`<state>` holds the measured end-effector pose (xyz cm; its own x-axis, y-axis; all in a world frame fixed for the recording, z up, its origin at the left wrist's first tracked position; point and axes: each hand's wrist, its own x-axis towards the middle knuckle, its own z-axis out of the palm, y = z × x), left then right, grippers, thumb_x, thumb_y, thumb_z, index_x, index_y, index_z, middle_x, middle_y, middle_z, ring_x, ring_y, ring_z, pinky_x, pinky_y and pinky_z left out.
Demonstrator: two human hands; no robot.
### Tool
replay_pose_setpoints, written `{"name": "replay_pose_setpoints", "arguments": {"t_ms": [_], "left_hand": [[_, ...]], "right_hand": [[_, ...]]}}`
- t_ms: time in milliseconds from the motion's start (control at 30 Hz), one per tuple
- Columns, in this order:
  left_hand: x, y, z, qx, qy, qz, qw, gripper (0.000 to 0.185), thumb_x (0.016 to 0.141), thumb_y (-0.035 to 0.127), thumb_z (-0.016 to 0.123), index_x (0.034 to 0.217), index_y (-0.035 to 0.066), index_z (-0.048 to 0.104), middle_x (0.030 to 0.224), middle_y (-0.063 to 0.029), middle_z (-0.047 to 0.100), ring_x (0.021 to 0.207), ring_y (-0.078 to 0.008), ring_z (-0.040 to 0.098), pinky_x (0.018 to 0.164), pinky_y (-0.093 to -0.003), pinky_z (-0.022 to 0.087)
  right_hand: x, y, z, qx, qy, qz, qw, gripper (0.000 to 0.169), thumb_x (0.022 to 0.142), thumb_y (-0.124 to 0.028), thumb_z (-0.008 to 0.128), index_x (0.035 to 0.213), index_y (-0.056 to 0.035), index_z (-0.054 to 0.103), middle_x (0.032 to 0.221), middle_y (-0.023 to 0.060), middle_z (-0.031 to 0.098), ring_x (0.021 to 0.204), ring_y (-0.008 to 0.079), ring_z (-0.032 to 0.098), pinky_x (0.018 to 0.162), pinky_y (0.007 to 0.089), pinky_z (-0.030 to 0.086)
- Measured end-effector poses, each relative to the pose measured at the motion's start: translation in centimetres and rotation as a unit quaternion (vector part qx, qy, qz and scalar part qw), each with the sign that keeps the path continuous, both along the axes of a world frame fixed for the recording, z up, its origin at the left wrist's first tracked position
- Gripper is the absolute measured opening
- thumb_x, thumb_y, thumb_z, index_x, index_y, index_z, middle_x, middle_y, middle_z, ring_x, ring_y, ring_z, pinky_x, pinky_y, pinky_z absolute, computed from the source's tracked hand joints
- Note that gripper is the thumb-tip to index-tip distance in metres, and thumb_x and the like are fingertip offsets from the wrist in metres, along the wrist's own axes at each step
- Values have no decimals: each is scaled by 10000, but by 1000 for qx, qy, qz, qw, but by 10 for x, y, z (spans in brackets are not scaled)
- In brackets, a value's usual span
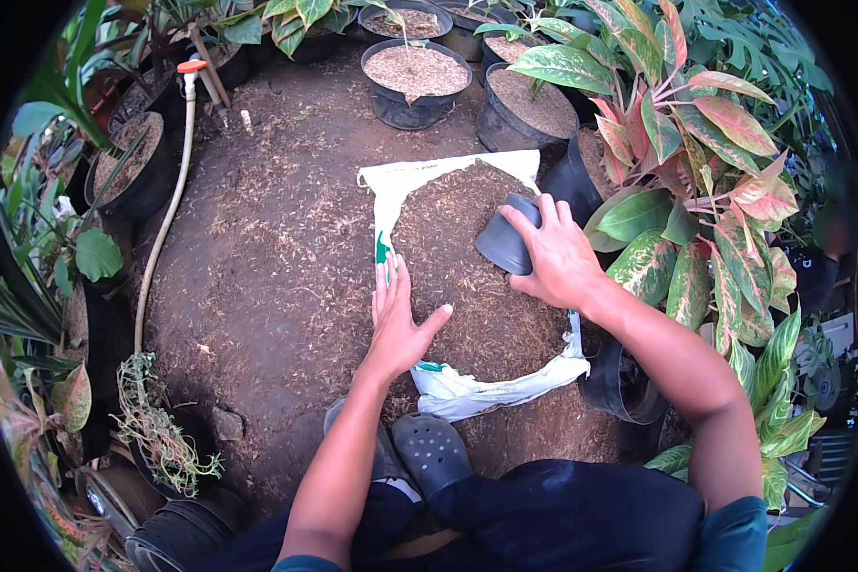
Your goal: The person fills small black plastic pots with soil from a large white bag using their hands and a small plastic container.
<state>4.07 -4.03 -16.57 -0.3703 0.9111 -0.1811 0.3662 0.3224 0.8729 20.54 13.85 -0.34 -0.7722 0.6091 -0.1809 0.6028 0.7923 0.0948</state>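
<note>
My right hand (561,254) grips a small black plastic pot (504,236), which is tipped over the soil (465,286) with its mouth hidden from me. That loose brown soil fills a white plastic sack (504,395) lying cut open on the ground, its torn edges forming a ring. My left hand (400,322) rests at the sack's left edge, fingers extended and thumb apart, with nothing held. Green print shows on the sack near those fingertips.
Potted plants stand all round: a black pot of pale soil (418,75) ahead, a pink-and-green aglaonema (672,107) at right. An empty-looking black pot (625,386) touches the area by my right forearm. A pipe (168,214) with an orange cap runs along the left. My clogs (429,450) are close below.
</note>
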Motion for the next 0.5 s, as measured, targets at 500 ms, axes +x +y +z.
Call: {"name": "replay_pose_setpoints", "arguments": {"t_ms": [500], "left_hand": [[5,4,-4,8,18,10,1000,1168,978,433,805,1771,4,62,1852,-255,46,1726,-379,-10,1379,-493,82]], "right_hand": [[9,0,-33,-27,18,44,998,916,794,-178,947,1601,-206,514,1515,299,424,1464,528,459,1200,600,421]]}}
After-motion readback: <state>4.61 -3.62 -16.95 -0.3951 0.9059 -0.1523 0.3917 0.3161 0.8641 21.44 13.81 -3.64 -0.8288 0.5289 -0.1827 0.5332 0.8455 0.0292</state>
